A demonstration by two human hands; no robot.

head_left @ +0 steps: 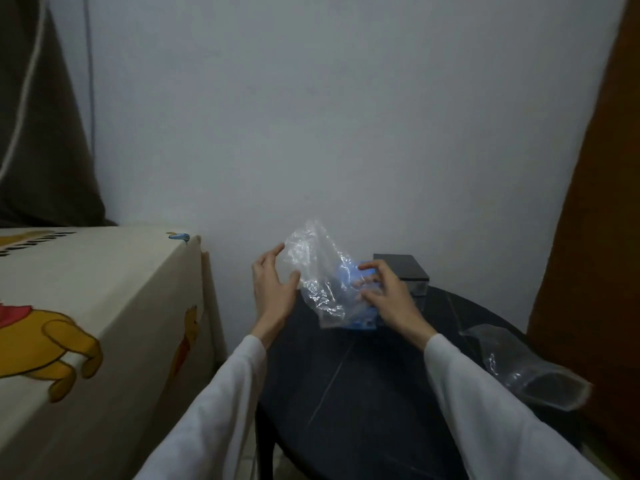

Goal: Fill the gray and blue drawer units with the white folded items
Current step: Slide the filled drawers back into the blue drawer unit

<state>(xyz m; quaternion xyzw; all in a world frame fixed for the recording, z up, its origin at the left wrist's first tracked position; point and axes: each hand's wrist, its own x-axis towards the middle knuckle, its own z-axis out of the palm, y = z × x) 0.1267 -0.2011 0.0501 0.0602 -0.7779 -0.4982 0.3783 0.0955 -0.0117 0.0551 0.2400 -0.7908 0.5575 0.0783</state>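
Bare tabletop (363, 393) lay open near the person, hemmed by the bed (104, 306) left, a bag (526, 372) right and gray unit (403, 271) behind.

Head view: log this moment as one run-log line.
left hand: touching clear plastic bag | right hand: gripping blue drawer unit in bag | gray drawer unit: behind, on dark table
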